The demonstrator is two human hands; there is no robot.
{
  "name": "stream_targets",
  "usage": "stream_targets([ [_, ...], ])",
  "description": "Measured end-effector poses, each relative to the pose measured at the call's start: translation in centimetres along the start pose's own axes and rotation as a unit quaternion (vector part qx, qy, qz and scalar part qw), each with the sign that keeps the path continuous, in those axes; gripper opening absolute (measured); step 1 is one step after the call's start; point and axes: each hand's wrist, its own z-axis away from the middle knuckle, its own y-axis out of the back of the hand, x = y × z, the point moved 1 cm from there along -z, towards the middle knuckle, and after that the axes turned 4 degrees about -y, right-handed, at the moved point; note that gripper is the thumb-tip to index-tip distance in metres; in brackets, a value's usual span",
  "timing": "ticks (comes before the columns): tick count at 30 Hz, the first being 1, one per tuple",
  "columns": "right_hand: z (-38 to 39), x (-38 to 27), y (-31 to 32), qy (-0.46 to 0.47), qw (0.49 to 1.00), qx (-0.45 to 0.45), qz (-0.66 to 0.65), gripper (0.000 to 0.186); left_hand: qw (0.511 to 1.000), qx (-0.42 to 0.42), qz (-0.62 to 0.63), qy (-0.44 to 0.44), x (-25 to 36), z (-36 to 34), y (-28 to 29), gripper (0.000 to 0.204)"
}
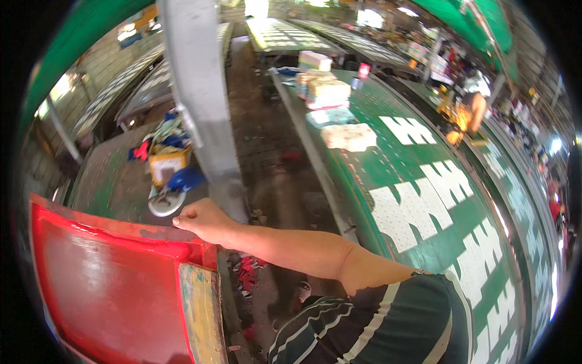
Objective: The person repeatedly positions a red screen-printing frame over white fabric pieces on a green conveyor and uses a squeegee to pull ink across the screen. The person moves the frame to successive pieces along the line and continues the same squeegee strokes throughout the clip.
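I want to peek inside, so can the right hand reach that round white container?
Probably yes: the round white container looks just beyond the right hand, with nothing seen between them, but the fingers would first have to let go of the red frame.

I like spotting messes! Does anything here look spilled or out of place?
Yes, the reddish scraps look odd: they seem strewn loosely on the floor, right of the red framed panel, as if dropped.
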Motion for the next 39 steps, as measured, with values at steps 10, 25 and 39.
stream_targets([
  [10,11.8,-2.7,24.1,0.245,0.948,0.126,-0.157,0.018,0.713,-0.41,0.47,-0.321,8.0,9.5,-14.1,0.054],
  [25,38.2,11.0,42.0,0.393,0.744,0.425,-0.332,0.038,0.716,-0.466,0.296,-0.427,18.5,43.3,-28.8,0.071],
  [39,54.6,17.8,32.2,0.352,0.503,0.768,-0.183,0.061,0.367,-0.886,0.193,-0.206,4.6,79.7,-46.6,0.046],
])
